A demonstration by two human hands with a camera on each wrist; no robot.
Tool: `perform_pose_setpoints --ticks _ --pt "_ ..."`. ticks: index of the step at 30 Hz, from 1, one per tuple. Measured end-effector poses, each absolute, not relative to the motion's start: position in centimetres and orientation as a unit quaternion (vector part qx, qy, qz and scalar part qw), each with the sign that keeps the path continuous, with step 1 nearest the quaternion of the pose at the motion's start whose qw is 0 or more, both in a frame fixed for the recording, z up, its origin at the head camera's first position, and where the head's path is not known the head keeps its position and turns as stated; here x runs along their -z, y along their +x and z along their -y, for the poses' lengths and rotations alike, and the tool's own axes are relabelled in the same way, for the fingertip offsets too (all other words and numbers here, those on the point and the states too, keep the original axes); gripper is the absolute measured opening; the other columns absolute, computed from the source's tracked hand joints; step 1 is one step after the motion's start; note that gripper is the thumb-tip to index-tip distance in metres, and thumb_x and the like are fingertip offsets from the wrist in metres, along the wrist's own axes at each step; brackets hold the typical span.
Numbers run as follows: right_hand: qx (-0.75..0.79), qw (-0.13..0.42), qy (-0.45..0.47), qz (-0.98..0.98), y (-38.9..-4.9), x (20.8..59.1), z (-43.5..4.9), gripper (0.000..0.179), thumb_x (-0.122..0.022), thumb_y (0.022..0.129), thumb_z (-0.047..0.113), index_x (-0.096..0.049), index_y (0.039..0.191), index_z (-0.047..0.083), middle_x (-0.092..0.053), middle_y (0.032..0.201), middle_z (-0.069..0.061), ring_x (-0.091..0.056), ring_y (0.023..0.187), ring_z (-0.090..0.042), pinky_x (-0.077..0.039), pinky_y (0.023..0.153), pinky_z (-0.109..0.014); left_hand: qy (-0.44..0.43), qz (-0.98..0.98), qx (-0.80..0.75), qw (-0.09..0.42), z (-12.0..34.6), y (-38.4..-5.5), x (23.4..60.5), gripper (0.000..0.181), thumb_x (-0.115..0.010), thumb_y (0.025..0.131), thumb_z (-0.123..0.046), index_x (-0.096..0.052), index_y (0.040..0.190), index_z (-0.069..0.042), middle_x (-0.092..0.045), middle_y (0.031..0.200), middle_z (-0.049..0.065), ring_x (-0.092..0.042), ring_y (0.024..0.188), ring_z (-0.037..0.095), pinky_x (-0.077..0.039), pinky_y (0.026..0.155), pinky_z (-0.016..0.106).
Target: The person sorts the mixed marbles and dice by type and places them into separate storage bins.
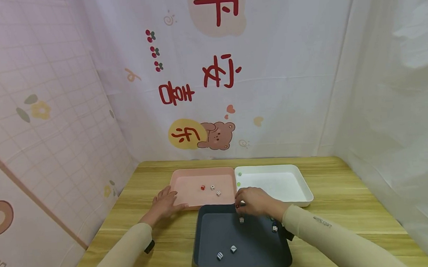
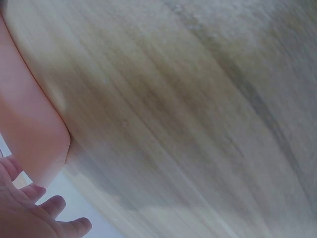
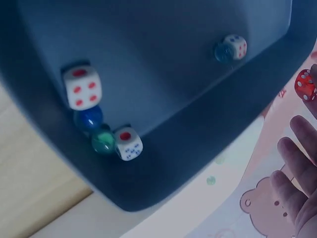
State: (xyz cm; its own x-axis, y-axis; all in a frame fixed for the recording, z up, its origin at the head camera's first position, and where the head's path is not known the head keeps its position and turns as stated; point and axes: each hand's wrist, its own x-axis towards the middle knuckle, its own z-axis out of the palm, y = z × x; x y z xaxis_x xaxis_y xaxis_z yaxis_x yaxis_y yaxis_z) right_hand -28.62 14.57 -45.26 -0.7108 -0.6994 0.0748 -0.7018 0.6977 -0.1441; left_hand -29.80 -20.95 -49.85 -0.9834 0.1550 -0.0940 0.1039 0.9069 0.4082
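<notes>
My right hand [image 1: 254,201] is over the far edge of the dark tray [image 1: 219,234], close to where the pink and white trays meet. Between its thumb and fingertips it pinches a red die [image 3: 304,85] with white dots. My left hand [image 1: 164,203] rests at the near left corner of the pink tray [image 1: 187,183], fingers spread. A red die [image 1: 202,187] and two white dice [image 1: 215,190] lie in that pink tray. In the right wrist view, white dice [image 3: 83,89] sit in the dark tray beside a blue marble [image 3: 89,118] and a green marble [image 3: 103,143].
The white tray [image 1: 280,186] stands at the back right, with two light green marbles [image 1: 240,174] along its left side. Two white dice [image 1: 233,249] lie near the dark tray's front. A wooden table [image 1: 348,207] carries all three trays; a printed curtain [image 1: 280,77] hangs behind.
</notes>
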Motion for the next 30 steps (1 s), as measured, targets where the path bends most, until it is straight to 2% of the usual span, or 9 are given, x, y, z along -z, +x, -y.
perform_pose_setpoints --ticks 9,21,30 --pt "-0.102 0.022 0.356 0.928 -30.2 44.7 -14.1 0.012 -0.077 0.087 0.027 -0.078 0.093 0.016 -0.069 0.108 -0.002 -0.066 0.095 -0.02 -0.055 0.082 -0.042 0.065 -0.974 -0.208 0.061 21.0 -29.8 49.9 0.086 -0.067 0.087 -0.059 -0.047 0.142 0.004 -0.02 0.157 0.028 -0.016 0.142 0.05 -0.01 0.11 0.071" --pt "-0.14 0.015 0.333 0.932 -31.7 44.6 -12.8 0.008 -0.076 0.087 0.024 -0.078 0.091 0.017 -0.069 0.107 -0.001 -0.065 0.096 -0.02 -0.053 0.08 -0.041 0.073 -0.974 -0.206 0.056 21.1 -29.7 49.9 0.082 -0.067 0.089 -0.056 -0.047 0.142 0.005 -0.021 0.157 0.03 -0.018 0.142 0.052 -0.013 0.109 0.071" --pt "-0.185 -0.006 0.29 0.939 -32.9 45.0 -11.9 0.012 -0.076 0.089 0.022 -0.079 0.098 0.014 -0.071 0.104 -0.001 -0.065 0.099 -0.024 -0.052 0.088 -0.043 0.071 -0.976 -0.199 0.054 21.0 -29.7 49.8 0.079 -0.067 0.09 -0.053 -0.048 0.141 0.005 -0.022 0.156 0.03 -0.02 0.141 0.052 -0.015 0.109 0.071"
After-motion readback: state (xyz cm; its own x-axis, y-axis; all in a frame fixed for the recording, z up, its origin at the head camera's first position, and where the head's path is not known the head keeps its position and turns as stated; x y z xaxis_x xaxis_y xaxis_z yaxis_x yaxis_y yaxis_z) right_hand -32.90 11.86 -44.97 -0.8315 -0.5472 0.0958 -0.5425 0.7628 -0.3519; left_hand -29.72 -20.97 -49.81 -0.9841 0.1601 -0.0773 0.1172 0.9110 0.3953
